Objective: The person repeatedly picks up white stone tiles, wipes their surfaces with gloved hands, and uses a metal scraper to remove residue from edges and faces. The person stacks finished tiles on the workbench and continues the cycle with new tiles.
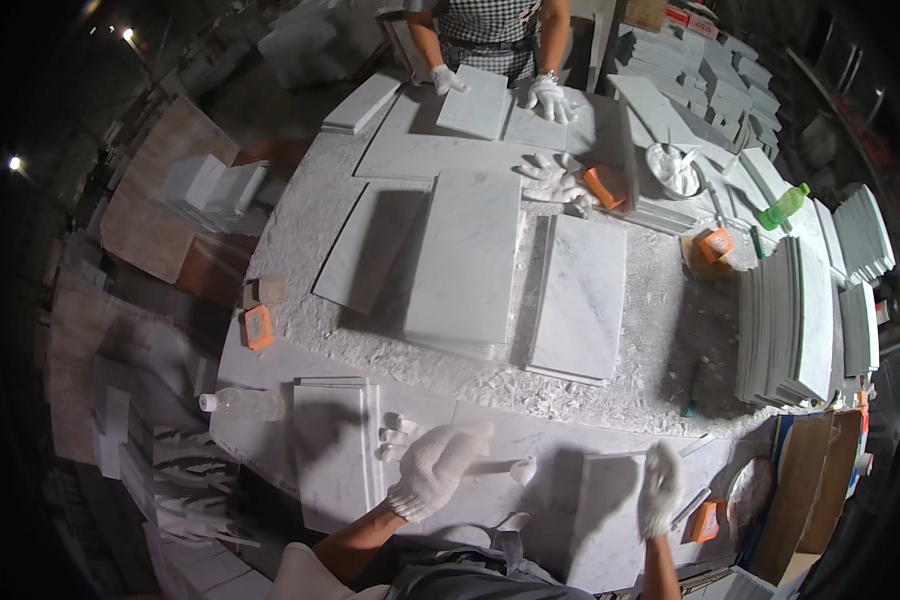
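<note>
My left hand (438,470), in a white knitted glove, hovers over the near edge of the table, its fingers stretched out to the right. Just beyond it lies a small rounded white piece (522,470) with a pale stem running toward the hand; whether they touch is unclear. My right hand (660,490), also gloved, is closed at the right edge of a white marble tile (607,520), its fingers partly hidden. Left of my left hand, a small stack of marble tiles (332,450) lies beside some white glove fingers (397,437).
Larger marble slabs (465,260) and a tile stack (578,295) lie mid-table on white debris. Across stands a co-worker in gloves, hands on a tile (473,102). To the right are upright tiles (785,320), a paste bowl (673,170), a green bottle (784,206) and a cardboard box (805,490).
</note>
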Demonstrator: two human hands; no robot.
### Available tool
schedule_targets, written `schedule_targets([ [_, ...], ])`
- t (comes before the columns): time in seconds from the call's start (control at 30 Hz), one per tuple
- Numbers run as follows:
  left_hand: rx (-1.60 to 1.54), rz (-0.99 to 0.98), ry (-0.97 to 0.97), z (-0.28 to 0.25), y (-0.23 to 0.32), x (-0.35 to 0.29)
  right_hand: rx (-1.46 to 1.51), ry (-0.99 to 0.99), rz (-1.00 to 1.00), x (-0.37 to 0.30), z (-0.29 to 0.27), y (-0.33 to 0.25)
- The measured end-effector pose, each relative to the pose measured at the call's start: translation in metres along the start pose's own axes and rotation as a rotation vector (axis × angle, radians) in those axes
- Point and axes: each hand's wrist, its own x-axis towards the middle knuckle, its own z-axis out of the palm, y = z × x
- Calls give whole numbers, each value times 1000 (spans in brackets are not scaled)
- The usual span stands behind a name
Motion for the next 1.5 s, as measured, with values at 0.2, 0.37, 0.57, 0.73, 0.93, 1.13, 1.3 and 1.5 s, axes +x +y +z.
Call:
schedule_targets([
  [0.2, 27, 203, -100, 22, 24, -11, -768, -207, -271, -130, -56, 50],
  [0.37, -51, 287, -138, 43, 50, -24, -702, -168, -368, -152, -59, 75],
  [0.57, -73, 361, -299, 53, 80, -52, -707, -160, -385, -155, -59, 82],
  [0.73, -26, 335, -389, 62, 97, -83, -684, -168, -375, -152, -61, 63],
  [0.93, -73, 285, -378, 77, 108, -117, -734, -343, -341, -140, -61, 45],
  [1.13, 18, 336, -443, 78, 115, -148, -686, -294, -565, -63, -43, 35],
  [1.3, 18, 304, -437, 83, 116, -164, -833, -245, -487, -7, -6, 17],
  [1.5, -1, 275, -364, 91, 121, -181, -778, -273, -581, -34, 25, 32],
])
